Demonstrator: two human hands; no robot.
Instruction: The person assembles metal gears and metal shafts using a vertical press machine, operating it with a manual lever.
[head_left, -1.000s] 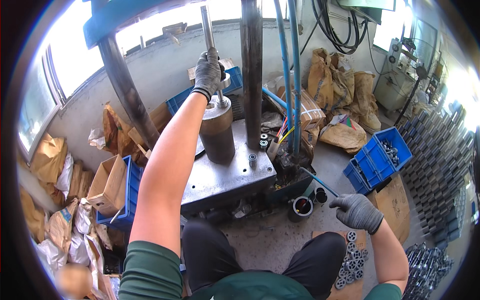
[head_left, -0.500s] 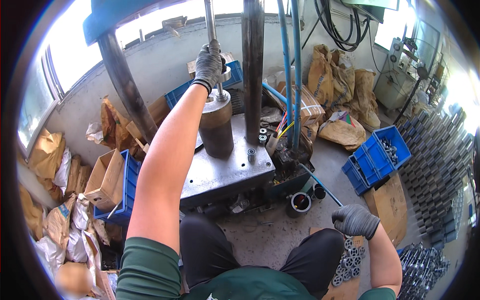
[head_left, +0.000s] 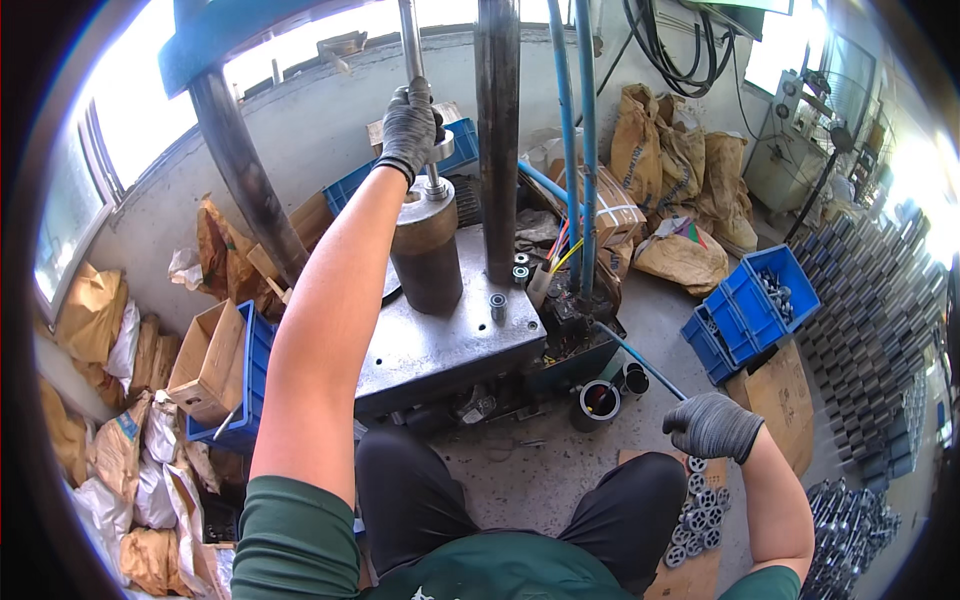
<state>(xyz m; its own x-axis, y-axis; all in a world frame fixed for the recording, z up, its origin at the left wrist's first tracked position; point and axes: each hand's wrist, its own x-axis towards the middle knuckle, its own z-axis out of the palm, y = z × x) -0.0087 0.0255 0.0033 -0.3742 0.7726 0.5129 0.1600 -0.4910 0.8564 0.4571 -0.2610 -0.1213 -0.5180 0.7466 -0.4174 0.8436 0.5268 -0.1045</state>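
My left hand (head_left: pixel 408 128), in a grey glove, is wrapped round an upright steel rod (head_left: pixel 411 40). Just below it, a metal collar (head_left: pixel 441 148) encircles the rod. The rod's lower end meets the top of a thick steel cylinder (head_left: pixel 428 260), which stands on the press's metal table (head_left: pixel 410 355). Whether the rod goes into the cylinder's bore is hard to see. At lower right, my gloved right hand (head_left: pixel 714 425) is closed at the end of a slanting blue lever (head_left: pixel 640 358). A small steel bushing (head_left: pixel 498 307) stands on the table, right of the cylinder.
Dark press columns (head_left: pixel 499 140) and blue pipes (head_left: pixel 587 140) rise beyond the table. Two dark pots (head_left: pixel 596 407) sit on the floor beside it. Blue bins (head_left: pixel 752 315) with metal parts, stacked tubes (head_left: pixel 850 320) and ring-shaped parts (head_left: pixel 700 520) lie right; sacks (head_left: pixel 140 490) fill the left.
My right hand and the lever's end have risen slightly. The left hand keeps its hold on the rod. The whole view has shifted a little.
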